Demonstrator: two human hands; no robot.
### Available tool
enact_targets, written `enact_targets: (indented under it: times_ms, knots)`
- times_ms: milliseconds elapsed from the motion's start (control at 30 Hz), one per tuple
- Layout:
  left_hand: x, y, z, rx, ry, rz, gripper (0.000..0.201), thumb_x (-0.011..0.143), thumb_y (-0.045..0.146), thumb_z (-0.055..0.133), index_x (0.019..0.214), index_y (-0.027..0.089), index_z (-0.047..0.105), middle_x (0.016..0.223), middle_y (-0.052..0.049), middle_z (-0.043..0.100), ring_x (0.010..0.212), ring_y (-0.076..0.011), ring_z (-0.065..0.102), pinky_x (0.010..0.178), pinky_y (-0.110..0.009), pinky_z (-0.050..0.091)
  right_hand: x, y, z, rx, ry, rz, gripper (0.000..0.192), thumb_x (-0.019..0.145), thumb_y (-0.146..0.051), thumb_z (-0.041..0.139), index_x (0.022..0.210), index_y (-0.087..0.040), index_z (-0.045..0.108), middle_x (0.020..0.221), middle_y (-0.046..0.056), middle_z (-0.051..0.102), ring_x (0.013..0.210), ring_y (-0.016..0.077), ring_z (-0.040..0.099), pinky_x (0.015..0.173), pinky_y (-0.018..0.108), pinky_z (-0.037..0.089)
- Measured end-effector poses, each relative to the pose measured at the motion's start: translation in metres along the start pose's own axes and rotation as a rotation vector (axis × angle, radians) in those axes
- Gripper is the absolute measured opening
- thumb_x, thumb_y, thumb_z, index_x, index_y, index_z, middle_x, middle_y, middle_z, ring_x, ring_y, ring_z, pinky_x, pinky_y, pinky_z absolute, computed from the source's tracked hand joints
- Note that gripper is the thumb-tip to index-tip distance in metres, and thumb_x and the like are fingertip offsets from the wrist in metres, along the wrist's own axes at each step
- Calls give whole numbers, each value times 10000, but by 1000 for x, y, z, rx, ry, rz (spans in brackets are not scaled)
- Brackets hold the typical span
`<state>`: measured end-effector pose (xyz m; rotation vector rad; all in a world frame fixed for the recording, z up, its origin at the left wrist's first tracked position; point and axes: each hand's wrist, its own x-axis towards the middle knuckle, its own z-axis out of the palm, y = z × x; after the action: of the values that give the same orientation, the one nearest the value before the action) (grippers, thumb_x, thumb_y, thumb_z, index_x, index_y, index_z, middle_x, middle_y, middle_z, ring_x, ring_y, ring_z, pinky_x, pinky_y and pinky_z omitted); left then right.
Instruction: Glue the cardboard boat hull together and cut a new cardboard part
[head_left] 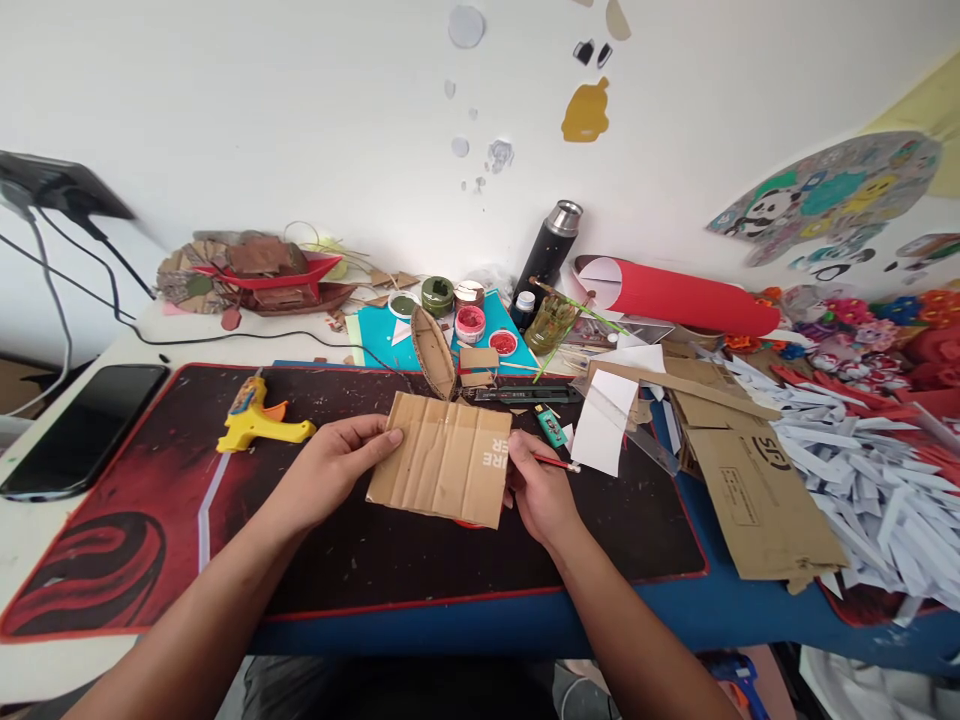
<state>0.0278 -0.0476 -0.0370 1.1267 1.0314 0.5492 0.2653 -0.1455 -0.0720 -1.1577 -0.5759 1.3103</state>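
A creased piece of brown cardboard (442,462) with white print at its right side is held up over the dark desk mat (330,560). My left hand (334,465) pinches its left edge, thumb on top. At the opposite edge my right hand (541,495) grips the cardboard, and a red pencil (551,461) sticks out from between its fingers. Something red (471,524) peeks out below the cardboard, mostly hidden. Just behind lie a small cardboard boat hull (433,352), a black utility knife (529,394) and a green eraser (550,426).
A yellow glue gun (259,418) and a black phone (82,430) lie at left. Paint jars (437,295), a black thermos (549,250) and a finished boat model (270,275) line the wall. On the right are flattened cardboard (780,510) and heaped paper pieces (877,480).
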Motion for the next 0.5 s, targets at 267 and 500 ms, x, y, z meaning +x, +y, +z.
enact_targets:
  times_ms: [267, 500]
  knots:
    - [-2, 4, 5, 33, -13, 23, 469, 741, 654, 855, 770, 194, 770, 728, -24, 726, 684, -191, 621, 652, -272, 507, 0, 1, 2, 62, -15, 49, 522, 758, -696, 869, 744, -210, 676, 548, -49, 527, 419, 107, 436, 323, 215, 323]
    - [-1, 3, 5, 129, -25, 48, 505, 771, 692, 803, 820, 190, 786, 805, -44, 765, 717, -203, 632, 665, -278, 514, 0, 3, 2, 56, -73, 75, 563, 736, -766, 842, 839, -220, 752, 541, -37, 550, 398, 122, 430, 374, 256, 376]
